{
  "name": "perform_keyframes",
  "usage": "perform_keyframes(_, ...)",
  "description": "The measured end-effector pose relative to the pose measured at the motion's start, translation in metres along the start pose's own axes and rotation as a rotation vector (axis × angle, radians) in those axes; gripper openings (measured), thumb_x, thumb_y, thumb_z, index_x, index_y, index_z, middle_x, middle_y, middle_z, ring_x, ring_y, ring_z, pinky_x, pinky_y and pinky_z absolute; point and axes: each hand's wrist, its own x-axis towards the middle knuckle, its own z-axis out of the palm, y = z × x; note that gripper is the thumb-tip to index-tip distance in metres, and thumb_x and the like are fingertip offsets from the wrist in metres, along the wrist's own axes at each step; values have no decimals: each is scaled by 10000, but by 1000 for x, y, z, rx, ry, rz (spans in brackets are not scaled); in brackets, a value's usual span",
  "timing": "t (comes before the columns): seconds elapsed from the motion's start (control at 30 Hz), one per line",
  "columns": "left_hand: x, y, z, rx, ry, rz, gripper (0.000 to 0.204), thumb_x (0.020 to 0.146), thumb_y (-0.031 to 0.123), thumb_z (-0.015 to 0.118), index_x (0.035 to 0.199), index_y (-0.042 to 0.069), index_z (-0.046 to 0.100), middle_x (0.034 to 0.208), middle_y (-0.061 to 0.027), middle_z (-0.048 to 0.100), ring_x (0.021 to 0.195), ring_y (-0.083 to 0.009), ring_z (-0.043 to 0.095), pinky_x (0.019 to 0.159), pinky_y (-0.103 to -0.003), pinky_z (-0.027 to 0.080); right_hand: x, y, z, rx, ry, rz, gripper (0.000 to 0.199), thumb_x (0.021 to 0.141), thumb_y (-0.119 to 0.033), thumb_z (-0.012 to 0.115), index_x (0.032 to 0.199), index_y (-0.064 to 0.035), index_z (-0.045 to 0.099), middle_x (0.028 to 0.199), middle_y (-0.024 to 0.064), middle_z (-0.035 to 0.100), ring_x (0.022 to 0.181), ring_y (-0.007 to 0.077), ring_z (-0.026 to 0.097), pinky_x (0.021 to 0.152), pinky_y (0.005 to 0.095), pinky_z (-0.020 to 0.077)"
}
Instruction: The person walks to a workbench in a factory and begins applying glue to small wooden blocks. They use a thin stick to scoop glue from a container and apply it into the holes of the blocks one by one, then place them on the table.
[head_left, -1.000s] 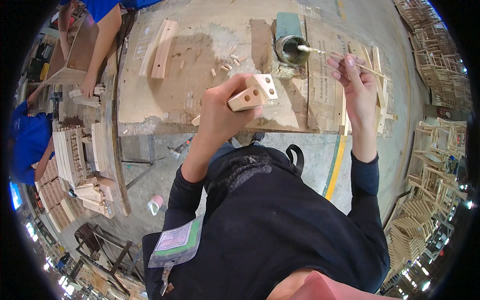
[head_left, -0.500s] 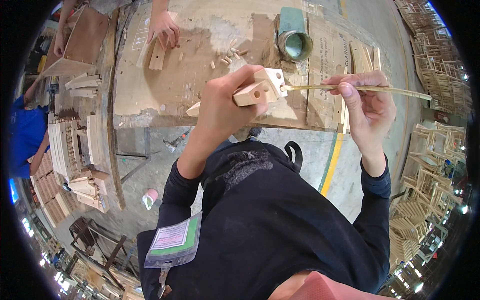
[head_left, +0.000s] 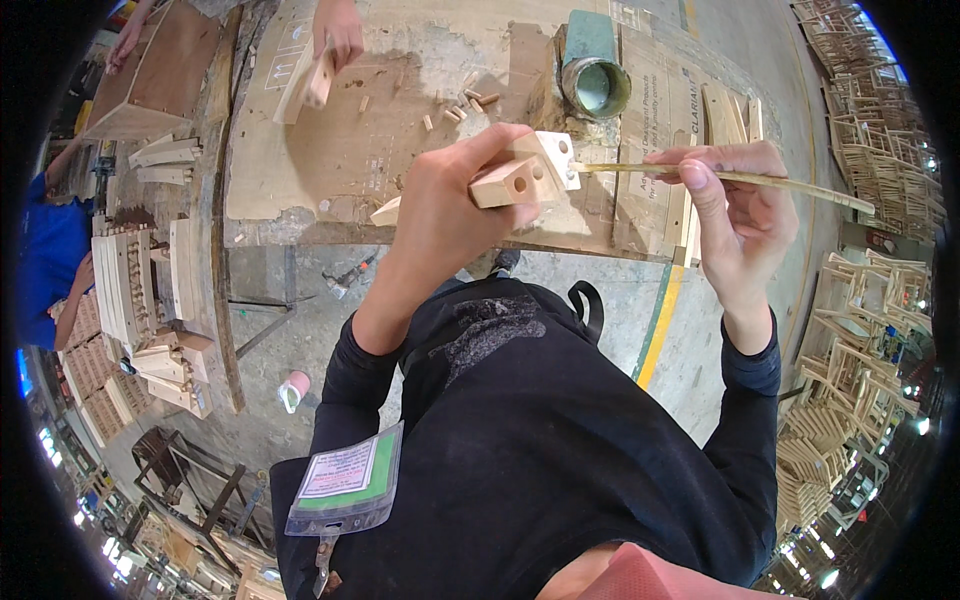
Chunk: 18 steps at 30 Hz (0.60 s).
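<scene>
Wooden blocks (head_left: pixel 525 170) with round holes sit tight in the left hand (head_left: pixel 450 205), held up above the near edge of the workbench (head_left: pixel 300 190). The right hand (head_left: pixel 735 215) pinches a thin stick (head_left: pixel 720 177), whose tip touches the blocks.

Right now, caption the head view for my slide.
Left hand holds a drilled wooden block while the right hand points a thin stick at it, above a workbench.

A worn tabletop (head_left: pixel 300 170) covered with cardboard stands on a grey concrete floor (head_left: pixel 600 300) with a yellow line (head_left: pixel 655 325). Stacked wooden frames (head_left: pixel 850 400) rise right of the tabletop.
</scene>
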Motion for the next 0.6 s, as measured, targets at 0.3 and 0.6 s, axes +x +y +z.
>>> perform_keyframes(0.3,-1,1,0,-28,0,-5,464,687,2,786,1128,65,658,844,-62,724,786,-84,672,694,-246,528,-2,1,5,118,99,33,127,924,-31,667,988,61,608,967,115,642,839,218,721,742,303,610)
perform_keyframes(0.6,-2,2,1,-69,-1,-22,514,656,39,813,1143,96,659,904,-123,724,832,-241,724,724,-308,551,6,-2,0,127,147,31,111,930,-12,652,989,74,614,1002,114,625,834,225,720,740,309,618)
